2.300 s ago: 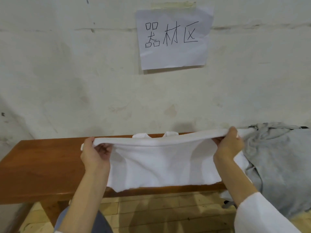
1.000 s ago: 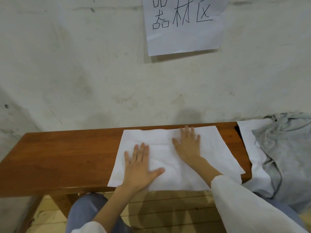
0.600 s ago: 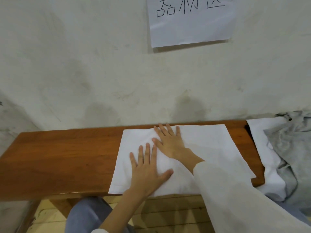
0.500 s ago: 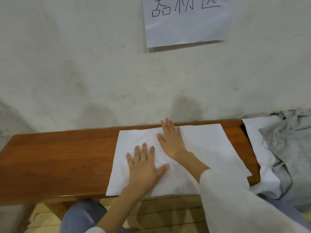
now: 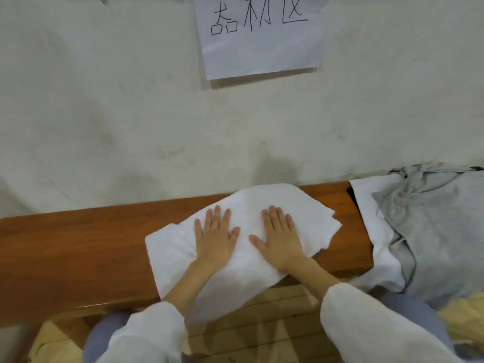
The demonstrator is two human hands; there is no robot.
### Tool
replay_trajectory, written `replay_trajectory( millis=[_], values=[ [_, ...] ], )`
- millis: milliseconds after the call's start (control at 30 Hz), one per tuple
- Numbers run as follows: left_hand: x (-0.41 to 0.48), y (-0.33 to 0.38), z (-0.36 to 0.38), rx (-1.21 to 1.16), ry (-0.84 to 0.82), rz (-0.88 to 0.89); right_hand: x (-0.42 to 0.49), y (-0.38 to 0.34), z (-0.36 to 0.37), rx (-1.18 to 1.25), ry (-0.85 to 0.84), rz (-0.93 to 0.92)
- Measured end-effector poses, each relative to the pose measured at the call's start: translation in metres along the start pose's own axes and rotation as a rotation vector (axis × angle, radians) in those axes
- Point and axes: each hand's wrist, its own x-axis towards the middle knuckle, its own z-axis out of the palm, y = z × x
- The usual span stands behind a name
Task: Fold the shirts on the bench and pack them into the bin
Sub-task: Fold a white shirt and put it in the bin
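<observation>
flattening the fold, nothing gripped

my left hand (image 5: 216,237) and right hand (image 5: 281,241) lie open-palmed on the white shirt (image 5: 303,205); it's skewed across the bench (image 5: 78,244); I'd square it, then smooth outward; grey shirt (image 5: 432,218) sits beyond

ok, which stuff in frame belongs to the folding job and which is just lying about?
Job: white shirt under left hand and right hand; bench; grey garment over white garment, bench's right end.
Lying about: paper sign, wall, wooden floor.
</observation>
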Motion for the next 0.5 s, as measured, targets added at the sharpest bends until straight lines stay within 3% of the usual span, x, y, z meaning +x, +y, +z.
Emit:
replay_trajectory(
  millis=[100, 167, 267, 367, 433, 500],
  values=[
    [-0.035, 0.003, -0.006, -0.028, -0.058, -0.085, 0.011, 0.023, -0.024, -0.019, -0.114, -0.251],
    [-0.05, 0.007, -0.012, 0.014, -0.03, -0.069, 0.007, 0.024, -0.03, -0.001, -0.111, -0.261],
    [-0.037, 0.011, -0.022, 0.066, 0.109, 0.048, -0.012, 0.003, -0.021, 0.065, 0.048, -0.013],
    [-0.005, 0.01, -0.019, 0.079, 0.194, 0.36, -0.033, -0.013, -0.004, 0.131, 0.09, 0.285],
    [0.006, 0.007, -0.009, 0.085, 0.072, 0.508, -0.04, -0.013, 0.007, 0.097, 0.109, 0.278],
    [0.003, 0.005, 0.0, 0.068, -0.018, 0.464, -0.04, -0.005, 0.016, 0.046, 0.1, 0.211]
  ],
)
